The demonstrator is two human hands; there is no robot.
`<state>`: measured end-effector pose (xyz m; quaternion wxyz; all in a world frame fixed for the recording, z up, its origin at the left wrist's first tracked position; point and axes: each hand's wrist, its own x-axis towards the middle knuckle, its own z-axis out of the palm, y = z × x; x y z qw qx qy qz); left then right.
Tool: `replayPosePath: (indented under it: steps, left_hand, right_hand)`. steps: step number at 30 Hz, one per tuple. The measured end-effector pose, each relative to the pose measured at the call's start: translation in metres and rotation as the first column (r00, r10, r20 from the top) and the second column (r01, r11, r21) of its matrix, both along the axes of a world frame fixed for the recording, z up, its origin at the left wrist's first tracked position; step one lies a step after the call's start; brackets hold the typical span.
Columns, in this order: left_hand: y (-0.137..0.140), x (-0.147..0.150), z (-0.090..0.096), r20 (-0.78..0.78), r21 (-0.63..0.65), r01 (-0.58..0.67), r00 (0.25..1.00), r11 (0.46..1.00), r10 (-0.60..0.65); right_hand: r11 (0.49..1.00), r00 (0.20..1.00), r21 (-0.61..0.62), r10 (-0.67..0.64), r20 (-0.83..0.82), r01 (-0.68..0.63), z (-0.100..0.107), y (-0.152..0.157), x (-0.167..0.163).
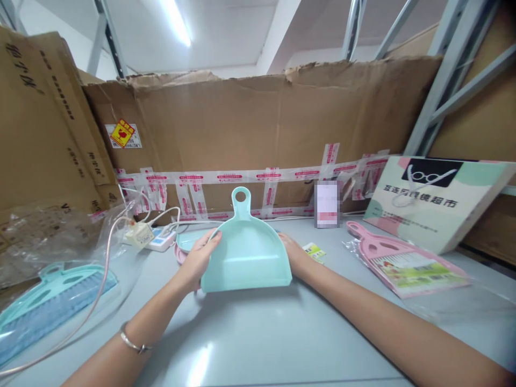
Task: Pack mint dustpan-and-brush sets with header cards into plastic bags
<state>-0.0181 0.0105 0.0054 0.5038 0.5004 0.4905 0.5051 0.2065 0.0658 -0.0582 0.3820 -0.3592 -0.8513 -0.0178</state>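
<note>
A mint-green dustpan [246, 247] is held up over the table, its handle with a round hole pointing up and its wide edge toward me. My left hand [201, 257] grips its left side, the thumb lying on the front face. At the right side my right hand [293, 256] holds the rim, most of its fingers hidden behind the pan. Behind my left hand lies another mint-green piece [189, 240] with something pink under it, both partly covered. A green and white printed card [314, 251] rests just beyond my right hand.
A bagged blue-green brush-and-dustpan set [60, 301] lies at left, a pink set [403, 258] at right. A cable [105, 279] runs from the power strip [161, 238] across the left side. Cardboard [250, 123] walls the back. A white printed box [439, 201] leans at right.
</note>
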Motion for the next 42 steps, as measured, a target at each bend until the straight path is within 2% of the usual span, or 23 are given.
replayPosePath:
  steps: [3,5,7,11,14,16,18,20,25,28,32,37,42]
  left_hand:
    - [-0.001,0.001,-0.002,0.033,0.014,0.0,0.999,1.0,0.0]
    - [-0.002,0.002,-0.003,0.071,0.058,-0.03,0.997,0.998,0.026]
    - [-0.002,0.003,-0.005,0.114,0.143,-0.065,0.992,0.988,0.049]
    - [0.001,0.004,-0.01,0.116,0.291,-0.047,0.993,0.956,0.014]
    - [0.004,0.004,-0.014,0.023,0.346,-0.003,1.0,0.938,-0.005]
    - [0.006,0.005,-0.017,-0.026,0.349,0.013,1.0,0.937,-0.004]
    - [0.008,0.006,-0.019,-0.055,0.339,0.037,0.998,0.94,-0.02]
    - [0.008,0.009,-0.021,-0.075,0.333,0.065,0.996,0.941,-0.042]
    - [0.007,0.017,-0.025,-0.009,0.249,0.146,0.989,0.957,-0.148]
    - [0.004,0.02,-0.026,-0.023,0.226,0.165,0.986,0.96,-0.164]
    - [0.002,0.019,-0.025,0.003,0.203,0.17,0.985,0.964,-0.174]
    - [0.004,0.015,-0.025,0.09,0.191,0.181,0.975,0.965,-0.201]
    - [0.003,0.018,-0.029,0.033,0.219,0.197,0.977,0.956,-0.209]
  right_hand:
    - [0.998,0.983,0.039,-0.044,-0.18,0.052,0.007,0.007,0.01]
    - [0.989,0.936,0.062,-0.103,-0.336,0.131,0.015,0.012,0.021]
    - [0.972,0.846,0.066,-0.161,-0.508,0.225,0.025,0.017,0.036]
    - [0.942,0.582,0.022,-0.188,-0.791,0.335,0.044,0.023,0.071]
    - [0.96,0.458,-0.027,-0.157,-0.875,0.278,0.057,0.021,0.09]
    - [0.989,0.434,-0.082,-0.129,-0.892,0.125,0.066,0.014,0.094]
    - [0.988,0.45,-0.146,-0.108,-0.886,-0.05,0.074,0.002,0.088]
    - [0.965,0.508,-0.204,-0.095,-0.856,-0.163,0.079,-0.013,0.073]
    - [0.916,0.695,-0.322,-0.069,-0.716,-0.24,0.069,-0.044,0.015]
    - [0.901,0.765,-0.368,-0.066,-0.64,-0.23,0.057,-0.051,-0.006]
    - [0.913,0.81,-0.376,-0.097,-0.578,-0.159,0.049,-0.054,-0.008]
    - [0.936,0.827,-0.342,-0.13,-0.546,-0.079,0.047,-0.057,-0.004]
    - [0.975,0.815,-0.22,-0.131,-0.564,0.004,0.039,-0.06,-0.018]
